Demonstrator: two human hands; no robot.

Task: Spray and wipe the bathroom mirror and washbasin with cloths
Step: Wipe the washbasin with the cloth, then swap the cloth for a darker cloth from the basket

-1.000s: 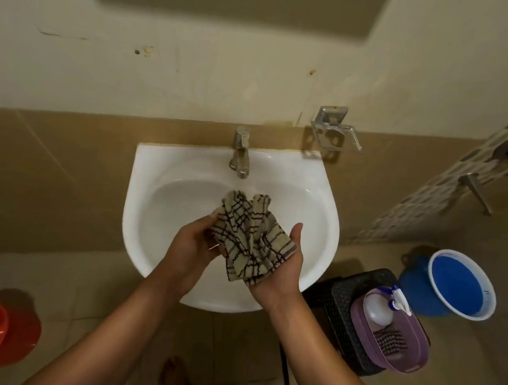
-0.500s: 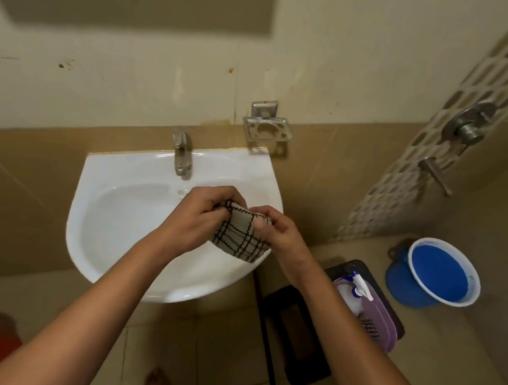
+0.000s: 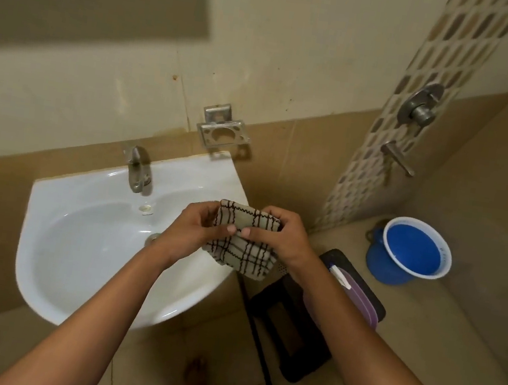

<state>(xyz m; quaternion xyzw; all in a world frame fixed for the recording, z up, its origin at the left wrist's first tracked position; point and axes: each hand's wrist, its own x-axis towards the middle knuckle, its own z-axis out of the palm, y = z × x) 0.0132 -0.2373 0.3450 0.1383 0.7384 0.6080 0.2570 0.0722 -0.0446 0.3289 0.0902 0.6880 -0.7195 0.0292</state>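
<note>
Checked cloth (image 3: 243,246), beige with dark lines, is bunched between both hands over the right rim of the white washbasin (image 3: 83,233). The left hand (image 3: 190,232) is curled closed on its left side, thumb pressed on top; the right hand (image 3: 282,238) is closed likewise on the right side, and the two thumbs nearly meet in the middle. A loose fold hangs below the hands, free of the basin.

It looks soft and light, limp enough to droop wherever it is not gripped, so I'd say it wants gathering into a pad in the palm rather than pinching by a corner. Whether it is damp I cannot tell. The basin's glazed face looks smooth and probably slick, so a folded wad with flat fingers behind it should wipe better than a trailing edge.
</note>
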